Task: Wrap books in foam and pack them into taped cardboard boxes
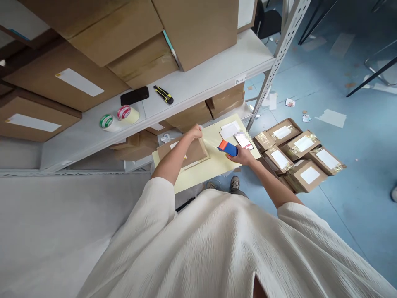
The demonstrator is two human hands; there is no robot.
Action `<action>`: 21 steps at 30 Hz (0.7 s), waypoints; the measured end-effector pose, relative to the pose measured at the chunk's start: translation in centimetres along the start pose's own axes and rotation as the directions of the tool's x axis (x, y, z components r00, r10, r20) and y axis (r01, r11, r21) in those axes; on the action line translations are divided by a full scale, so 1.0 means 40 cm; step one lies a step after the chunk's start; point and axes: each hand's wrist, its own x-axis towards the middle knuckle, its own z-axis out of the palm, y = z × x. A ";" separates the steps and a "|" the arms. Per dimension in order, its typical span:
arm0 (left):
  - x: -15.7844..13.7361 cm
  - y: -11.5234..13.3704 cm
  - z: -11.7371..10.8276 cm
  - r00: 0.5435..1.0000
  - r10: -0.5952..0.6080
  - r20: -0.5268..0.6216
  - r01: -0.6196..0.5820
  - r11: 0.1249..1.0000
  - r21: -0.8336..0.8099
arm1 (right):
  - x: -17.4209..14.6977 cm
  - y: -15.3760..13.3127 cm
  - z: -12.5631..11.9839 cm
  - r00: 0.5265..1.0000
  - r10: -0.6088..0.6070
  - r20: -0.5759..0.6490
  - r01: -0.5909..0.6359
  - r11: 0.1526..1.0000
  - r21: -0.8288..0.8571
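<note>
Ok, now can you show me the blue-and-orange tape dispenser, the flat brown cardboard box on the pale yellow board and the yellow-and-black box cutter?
Blue-and-orange tape dispenser (pixel 229 148), head view: its blue body.
Flat brown cardboard box (pixel 196 151), head view: its top face.
Yellow-and-black box cutter (pixel 163 94), head view: middle of its handle.

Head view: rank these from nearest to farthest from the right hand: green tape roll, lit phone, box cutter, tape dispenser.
1. Tape dispenser: held in the right hand.
2. Lit phone: on the table, just beyond that hand.
3. Box cutter: on the shelf, well to the left.
4. Green tape roll: same shelf, farther left.
</note>
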 end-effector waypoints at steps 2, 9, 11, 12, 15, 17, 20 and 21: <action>0.013 0.000 -0.018 0.996 -0.078 0.038 0.072 0.988 0.139 | -0.024 0.037 0.006 0.997 0.041 0.070 -0.046 0.997 0.067; 0.062 0.043 0.035 0.983 -0.070 0.168 0.003 0.929 0.371 | -0.058 0.081 0.069 0.973 0.120 0.198 -0.165 0.959 0.232; 0.084 0.045 0.059 0.978 -0.042 0.206 -0.044 0.917 0.397 | -0.060 0.086 0.092 0.961 0.133 0.242 -0.199 0.941 0.273; 0.095 0.043 0.070 0.974 -0.024 0.223 -0.070 0.913 0.401 | -0.062 0.088 0.104 0.954 0.134 0.266 -0.214 0.930 0.299; 0.121 0.029 0.104 0.965 -0.009 0.261 -0.109 0.893 0.437 | -0.066 0.090 0.142 0.932 0.136 0.336 -0.266 0.885 0.382; 0.131 0.018 0.126 0.959 -0.029 0.281 -0.121 0.857 0.502 | -0.067 0.087 0.169 0.922 0.140 0.361 -0.296 0.855 0.425; 0.136 0.008 0.151 0.945 -0.041 0.325 -0.181 0.762 0.622 | -0.064 0.076 0.208 0.912 0.156 0.380 -0.331 0.825 0.457; 0.137 0.007 0.157 0.941 -0.053 0.335 -0.194 0.726 0.660 | -0.062 0.071 0.219 0.907 0.162 0.388 -0.346 0.813 0.468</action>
